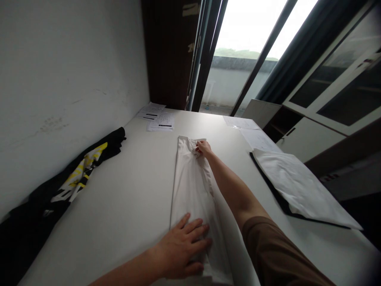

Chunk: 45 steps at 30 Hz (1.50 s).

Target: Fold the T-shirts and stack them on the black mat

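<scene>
Closest to the camera, wear a brown sleeve (276, 246) on the right arm, stretched forward above the near half of the view. Have a pale wall (68, 71) along the left, scuffed with dark streaks and smudges. Face a broad white tabletop (139, 174), reaching from the foreground toward the far end of the room. Look out beyond it through dark-framed glass doors (229, 79) onto a low outside wall under a bright sky. Find a dark brown panel (169, 55) just left of the glass, and at the right a dark curtain (288, 55) beside a white cabinet (312, 137) with dark panes. See a black garment (79, 172) with white and yellow print lying crumpled along the wall. See white folded fabric (300, 182) at the right of the tabletop, lying on black fabric (281, 200) showing along 2 edges. Have the long white cloth (193, 186) lying lengthwise in the middle, puckered at the far end. Notice papers (162, 121) overlapping near the far left corner, and more sheets (258, 139) by the right edge, too small to read. Rest the left-hand grip (184, 248) palm down on the near part of the long white cloth, with the fingers spread and nothing grasped. Pinch the puckered end near its right corner with the right-hand grip (203, 147), closed on the cloth.
</scene>
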Each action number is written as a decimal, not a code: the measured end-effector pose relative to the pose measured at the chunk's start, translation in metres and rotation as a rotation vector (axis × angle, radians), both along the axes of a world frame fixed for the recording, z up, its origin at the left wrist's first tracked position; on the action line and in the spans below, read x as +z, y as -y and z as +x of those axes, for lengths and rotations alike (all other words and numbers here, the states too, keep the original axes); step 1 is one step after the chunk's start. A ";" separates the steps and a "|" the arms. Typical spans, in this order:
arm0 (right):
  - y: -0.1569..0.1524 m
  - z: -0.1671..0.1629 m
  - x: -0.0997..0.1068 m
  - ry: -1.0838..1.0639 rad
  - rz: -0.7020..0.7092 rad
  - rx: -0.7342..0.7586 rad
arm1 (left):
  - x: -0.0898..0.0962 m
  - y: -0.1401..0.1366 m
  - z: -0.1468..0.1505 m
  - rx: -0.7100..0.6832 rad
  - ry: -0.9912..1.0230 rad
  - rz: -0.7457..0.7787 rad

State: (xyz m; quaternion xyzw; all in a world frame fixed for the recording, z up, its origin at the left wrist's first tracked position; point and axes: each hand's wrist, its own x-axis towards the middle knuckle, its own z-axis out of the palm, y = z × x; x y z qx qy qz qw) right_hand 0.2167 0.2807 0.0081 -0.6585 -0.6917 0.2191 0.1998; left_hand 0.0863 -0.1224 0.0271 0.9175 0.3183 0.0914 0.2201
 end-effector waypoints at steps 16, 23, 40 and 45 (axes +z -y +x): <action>0.006 0.014 -0.050 0.371 0.063 0.330 | -0.005 0.001 0.003 0.016 -0.005 0.013; 0.021 0.023 -0.035 0.254 0.079 0.234 | 0.000 0.006 0.003 -0.060 -0.055 0.052; 0.272 0.153 -0.016 0.185 0.196 0.690 | -0.005 0.041 0.050 -0.075 -0.132 0.299; 0.270 0.156 -0.024 0.176 0.244 0.646 | 0.005 0.044 0.043 -0.185 -0.110 0.258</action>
